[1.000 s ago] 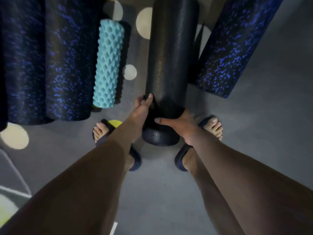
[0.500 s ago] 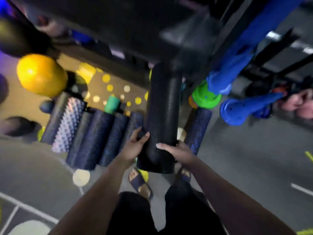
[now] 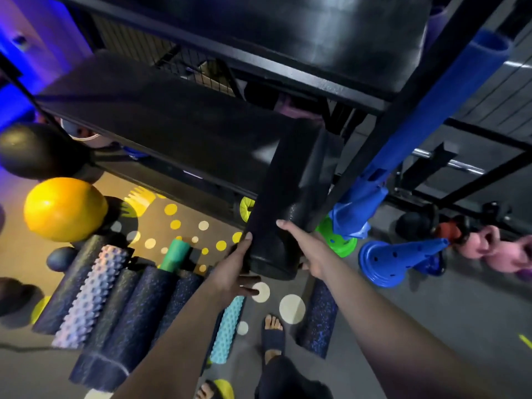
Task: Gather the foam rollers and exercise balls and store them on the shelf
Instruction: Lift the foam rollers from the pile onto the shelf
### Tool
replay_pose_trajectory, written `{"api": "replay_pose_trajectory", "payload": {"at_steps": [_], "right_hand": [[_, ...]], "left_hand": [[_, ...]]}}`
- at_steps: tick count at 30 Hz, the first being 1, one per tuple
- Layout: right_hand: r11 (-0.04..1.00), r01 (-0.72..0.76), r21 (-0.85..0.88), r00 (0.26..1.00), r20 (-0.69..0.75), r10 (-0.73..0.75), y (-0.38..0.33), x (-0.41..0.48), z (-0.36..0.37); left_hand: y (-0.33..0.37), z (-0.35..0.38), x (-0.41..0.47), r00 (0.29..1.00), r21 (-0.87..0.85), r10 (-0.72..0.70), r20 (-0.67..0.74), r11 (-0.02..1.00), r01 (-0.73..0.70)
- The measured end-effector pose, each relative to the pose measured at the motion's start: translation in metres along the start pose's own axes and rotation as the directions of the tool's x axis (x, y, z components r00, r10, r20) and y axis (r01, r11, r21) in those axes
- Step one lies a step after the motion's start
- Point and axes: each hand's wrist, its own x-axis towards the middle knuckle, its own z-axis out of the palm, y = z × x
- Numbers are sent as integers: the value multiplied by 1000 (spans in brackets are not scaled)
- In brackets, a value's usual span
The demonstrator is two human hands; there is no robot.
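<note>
Head view looks down on a plain black foam roller [image 3: 288, 197], lifted clear of the floor and tilted. Its far end reaches over the front edge of the black shelf [image 3: 161, 122], and whether it touches the board cannot be told. The left hand [image 3: 230, 272] cups the near end, with its fingers [image 3: 250, 290] curled under it. The right hand [image 3: 309, 250] clasps the other side, thumb laid across the top.

The task looks to be barely started. This roller is not yet set down, and the visible shelf board carries nothing that can be made out.

Much is left on the floor:
- a row of dark speckled rollers [image 3: 138, 309]
- a pale knobbed roller [image 3: 95, 292] among them
- a teal knobbed roller [image 3: 227, 329]
- one more speckled roller [image 3: 316, 321] near the person's foot
- a yellow ball [image 3: 64, 210], a black ball [image 3: 37, 151] and a small dark ball [image 3: 60, 259] off to the left

The shelf's upright post [image 3: 403, 110] stands just beside the roller's far end. A blue foam tube [image 3: 449, 90] leans along it, so the roller probably has to be steered left of both. A green disc [image 3: 336, 240] and a blue cone [image 3: 397, 259] lie beyond on the floor.
</note>
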Motion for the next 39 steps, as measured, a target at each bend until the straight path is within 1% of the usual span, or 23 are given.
{"api": "replay_pose_trajectory", "payload": {"at_steps": [2, 4, 7, 10, 12, 13, 15, 17, 19, 20, 23, 26, 27, 30, 32, 35, 37, 39], "right_hand": [[999, 29, 20, 999, -21, -29, -16, 43, -2], [995, 75, 63, 996, -59, -72, -30, 91, -7], [987, 144, 78, 975, -183, -128, -46, 168, -14], [968, 245, 61, 933, -288, -218, -55, 237, -19], [959, 275, -65, 909, -308, -281, -53, 272, -20], [950, 265, -167, 903, -303, -305, -49, 284, -20], [914, 224, -339, 902, -284, -327, -35, 303, -19], [885, 187, -427, 911, -261, -319, -22, 308, -20], [884, 166, -437, 917, -262, -302, -13, 308, -24], [888, 160, -431, 919, -262, -293, -10, 308, -28], [885, 103, -455, 940, -248, -237, -3, 300, -40], [892, 134, -431, 937, -239, -256, 19, 287, -46], [897, 147, -417, 927, -257, -272, 30, 280, -48], [923, 157, -353, 889, -356, -287, 75, 252, -55], [938, 101, -333, 900, -370, -229, 112, 234, -59], [945, 5, -328, 938, -326, -118, 179, 222, -70], [943, -102, -318, 934, -356, -19, 225, 223, -81], [933, -210, -291, 918, -386, 86, 274, 228, -95]], "left_hand": [[17, 19, 37, 998, -70, 51, -26, 996, -52], [34, 40, 78, 996, -118, 71, -48, 990, -76], [59, 67, 149, 988, -128, 131, -75, 982, -140], [81, 88, 215, 967, -155, 223, -119, 958, -240], [94, 102, 247, 938, -68, 317, -139, 942, -328], [95, 107, 263, 920, 18, 362, -152, 931, -364], [91, 119, 288, 868, 246, 476, -143, 866, -434], [82, 129, 292, 847, 468, 527, -74, 768, -437], [73, 134, 286, 835, 594, 549, -16, 677, -434], [70, 133, 284, 843, 608, 538, 13, 665, -434], [64, 124, 280, 890, 558, 450, 76, 720, -412], [50, 116, 268, 891, 483, 440, 111, 760, -435], [43, 114, 261, 888, 467, 447, 109, 765, -443], [2, 99, 247, 897, 418, 443, 13, 812, -407], [-35, 88, 234, 908, 397, 417, -33, 839, -372], [-95, 74, 221, 937, 376, 350, -10, 869, -321], [-135, 70, 229, 971, 368, 238, -13, 904, -217], [-174, 75, 247, 991, 342, 128, -37, 934, -108]]}}
